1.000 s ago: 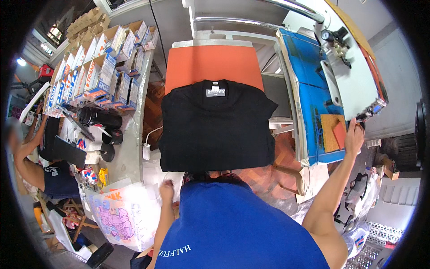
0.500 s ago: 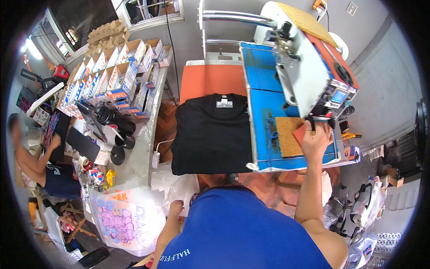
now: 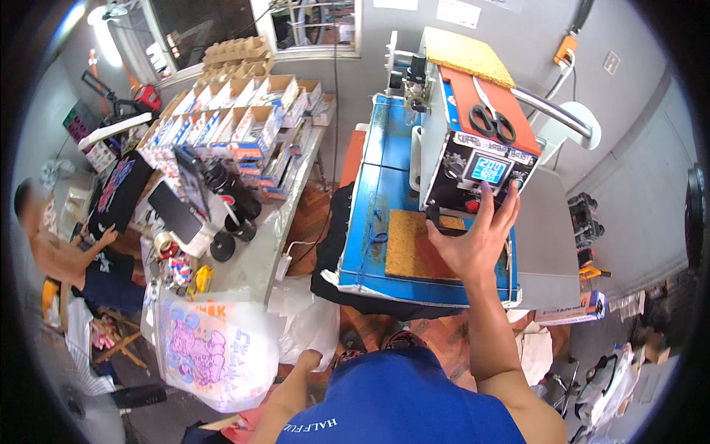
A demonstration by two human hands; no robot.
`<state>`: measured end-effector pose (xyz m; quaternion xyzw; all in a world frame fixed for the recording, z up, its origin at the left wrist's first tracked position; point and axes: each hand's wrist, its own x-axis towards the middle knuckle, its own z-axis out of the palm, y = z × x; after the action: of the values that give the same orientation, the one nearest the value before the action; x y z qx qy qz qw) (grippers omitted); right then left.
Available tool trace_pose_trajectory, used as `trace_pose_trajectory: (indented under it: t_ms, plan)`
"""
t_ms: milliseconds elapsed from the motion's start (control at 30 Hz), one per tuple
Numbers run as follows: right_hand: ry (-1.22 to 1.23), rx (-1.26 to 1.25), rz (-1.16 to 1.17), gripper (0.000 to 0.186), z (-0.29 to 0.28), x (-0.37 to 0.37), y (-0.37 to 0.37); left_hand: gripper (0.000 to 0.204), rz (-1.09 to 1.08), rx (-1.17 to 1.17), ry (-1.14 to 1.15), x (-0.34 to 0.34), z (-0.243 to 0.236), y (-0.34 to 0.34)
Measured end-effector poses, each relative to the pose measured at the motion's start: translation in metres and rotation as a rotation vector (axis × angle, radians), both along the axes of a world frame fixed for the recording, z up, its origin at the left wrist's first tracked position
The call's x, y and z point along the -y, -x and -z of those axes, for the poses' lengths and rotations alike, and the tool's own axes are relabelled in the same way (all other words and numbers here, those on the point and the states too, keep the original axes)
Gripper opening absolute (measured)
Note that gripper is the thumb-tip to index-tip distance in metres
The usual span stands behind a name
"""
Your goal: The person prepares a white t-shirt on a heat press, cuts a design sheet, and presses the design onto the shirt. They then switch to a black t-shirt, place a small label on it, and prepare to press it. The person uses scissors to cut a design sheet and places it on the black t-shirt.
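My right hand (image 3: 477,240) is at the front of a white heat press head (image 3: 436,174). Its fingers are spread and reach up the control panel (image 3: 510,169), close below the lit display. The thumb is beside a black handle (image 3: 433,214) on the front. Under the press head, a blue-covered board (image 3: 370,214) lies over a black T-shirt (image 3: 339,229), whose edges show at the left and front. My left hand (image 3: 309,360) hangs low beside my body, near clear plastic sheeting (image 3: 314,314); its fingers are hidden.
Scissors (image 3: 492,122) and a tan pad (image 3: 470,58) lie on top of the press. A side table (image 3: 251,251) bears boxes of packets (image 3: 251,137), a tablet (image 3: 175,207) and a dark bottle (image 3: 229,189). Another person (image 3: 63,248) sits at far left, handling a dark printed cloth.
The press head and blue board have swung left, covering most of the black T-shirt and orange bed. My right hand went left with them, fingers now spread at the panel. The view has shifted.
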<state>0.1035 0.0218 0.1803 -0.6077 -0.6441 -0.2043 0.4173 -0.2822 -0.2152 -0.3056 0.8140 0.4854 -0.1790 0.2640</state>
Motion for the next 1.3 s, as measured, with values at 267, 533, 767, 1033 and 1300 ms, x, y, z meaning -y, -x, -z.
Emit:
trace_pose_trajectory:
  t_ms: [267, 533, 767, 1033, 1300]
  plan:
    - [-0.05, -0.03, -0.05, 0.079, 0.004, -0.005, 0.043, 0.028, -0.982, 0.31, 0.018, 0.068, -0.016, -0.02]
    - [-0.082, -0.509, -1.39, 0.025, -0.089, 0.081, 0.002, 0.04, -0.927, 0.066, 0.279, 0.154, -0.022, -0.111]
    - [-1.106, -0.939, -2.584, 0.006, -0.152, 0.131, 0.013, 0.032, -0.613, 0.002, 0.106, 0.198, -0.037, -0.122]
    - [-2.133, -1.239, -2.143, 0.032, -0.188, 0.152, 0.001, 0.03, -1.462, 0.346, 0.114, 0.164, -0.037, -0.149]
    - [-1.739, -1.143, -2.35, 0.035, -0.199, 0.159, -0.002, 0.033, -1.184, 0.181, 0.277, 0.143, -0.024, -0.135]
